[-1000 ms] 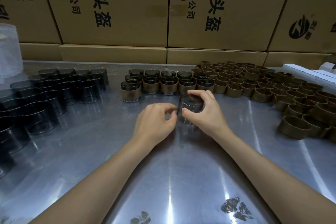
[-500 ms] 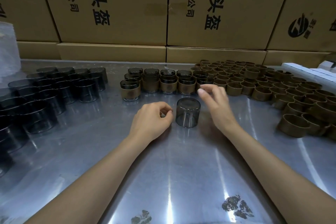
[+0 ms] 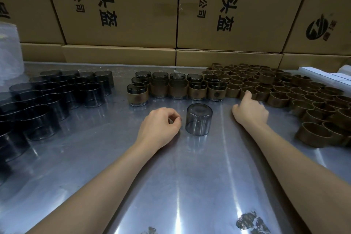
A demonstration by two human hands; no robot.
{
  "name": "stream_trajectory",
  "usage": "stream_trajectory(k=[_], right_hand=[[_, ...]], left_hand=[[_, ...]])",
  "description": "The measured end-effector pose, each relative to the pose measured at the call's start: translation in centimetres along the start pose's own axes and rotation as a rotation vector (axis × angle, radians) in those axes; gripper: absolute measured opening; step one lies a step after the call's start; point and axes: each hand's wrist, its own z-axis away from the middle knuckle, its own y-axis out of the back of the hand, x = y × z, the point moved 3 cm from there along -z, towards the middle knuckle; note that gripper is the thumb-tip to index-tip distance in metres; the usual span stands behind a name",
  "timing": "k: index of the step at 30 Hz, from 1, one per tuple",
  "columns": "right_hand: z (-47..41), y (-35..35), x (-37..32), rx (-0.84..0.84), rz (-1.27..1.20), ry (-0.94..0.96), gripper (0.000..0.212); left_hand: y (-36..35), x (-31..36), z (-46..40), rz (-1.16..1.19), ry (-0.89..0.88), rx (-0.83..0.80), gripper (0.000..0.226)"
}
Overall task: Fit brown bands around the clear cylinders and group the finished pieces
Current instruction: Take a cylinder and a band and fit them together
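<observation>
One clear smoky cylinder (image 3: pixel 198 119) stands upside down on the steel table (image 3: pixel 190 176), with no band on it. My left hand (image 3: pixel 159 127) rests just left of it, fingers loosely curled and holding nothing. My right hand (image 3: pixel 249 109) reaches to the right, its index finger touching a brown band (image 3: pixel 247 93) at the near edge of the heap of loose brown bands (image 3: pixel 284 89). Behind the cylinder stands a group of banded cylinders (image 3: pixel 176 89). Several bare cylinders (image 3: pixel 57 95) stand in rows at the left.
Large cardboard boxes (image 3: pixel 171 5) form a wall behind the table. A roll of clear plastic (image 3: pixel 8 53) stands at the far left. White flat pieces (image 3: pixel 326 74) lie at the far right behind the bands.
My right hand let go of the upside-down cylinder and moved right to the brown bands. My left hand stayed beside the cylinder.
</observation>
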Motion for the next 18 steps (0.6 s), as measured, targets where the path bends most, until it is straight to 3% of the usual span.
stream_trajectory(k=[11, 18], right_hand=[[-2.3, -0.2, 0.4, 0.021, 0.056, -0.027, 0.027], [1.0, 1.3, 0.5, 0.128, -0.148, 0.105, 0.019]], left_hand=[[-0.3, -0.4, -0.3, 0.019, -0.016, 0.000, 0.015], [-0.2, -0.3, -0.3, 0.004, 0.005, -0.011, 0.014]])
